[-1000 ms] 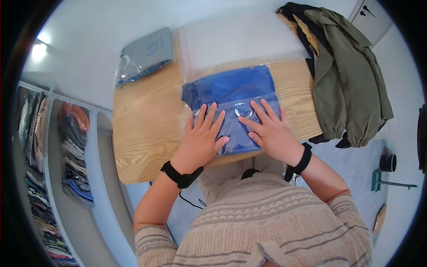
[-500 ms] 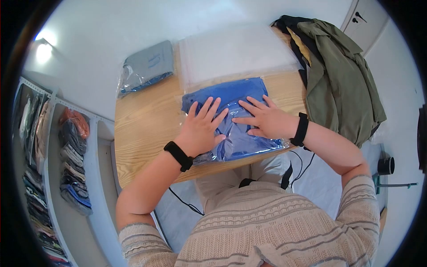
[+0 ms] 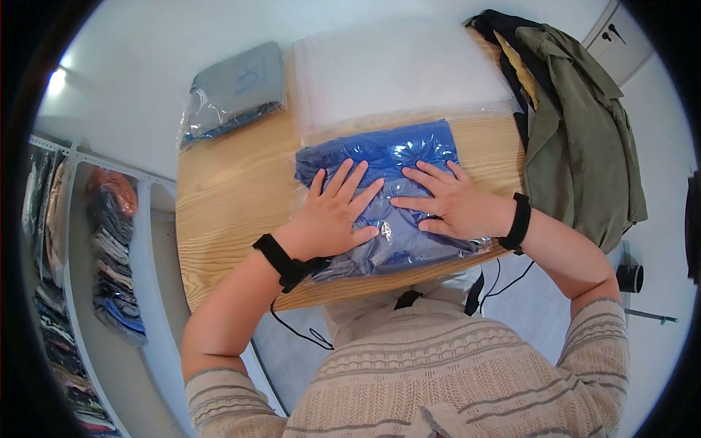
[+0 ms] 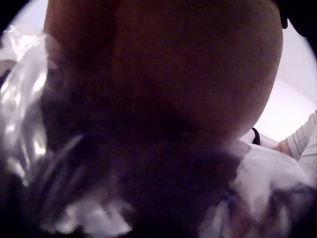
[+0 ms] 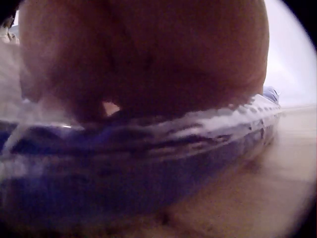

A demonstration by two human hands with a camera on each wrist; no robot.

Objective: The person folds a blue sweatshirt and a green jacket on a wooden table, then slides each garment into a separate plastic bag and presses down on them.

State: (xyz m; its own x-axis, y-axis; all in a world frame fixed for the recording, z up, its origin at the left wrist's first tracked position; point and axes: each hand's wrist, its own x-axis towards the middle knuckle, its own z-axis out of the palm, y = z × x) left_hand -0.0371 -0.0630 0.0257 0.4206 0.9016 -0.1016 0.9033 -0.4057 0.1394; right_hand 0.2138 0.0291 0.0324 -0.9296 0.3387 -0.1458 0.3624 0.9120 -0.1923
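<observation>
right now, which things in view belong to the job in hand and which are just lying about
Apparently in the job:
folded blue fabric in clear plastic
left hand and right hand, both resting on it
light wooden table beneath

Seemingly lying about:
grey folded bundle in clear plastic
draped olive-green garment
flat translucent plastic sheets, possibly supplies

Glossy clear plastic (image 3: 398, 237) covers blue cloth (image 3: 383, 150).

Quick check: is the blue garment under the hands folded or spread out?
Folded: the blue garment makes a compact, roughly rectangular packet under shiny clear plastic.
</observation>
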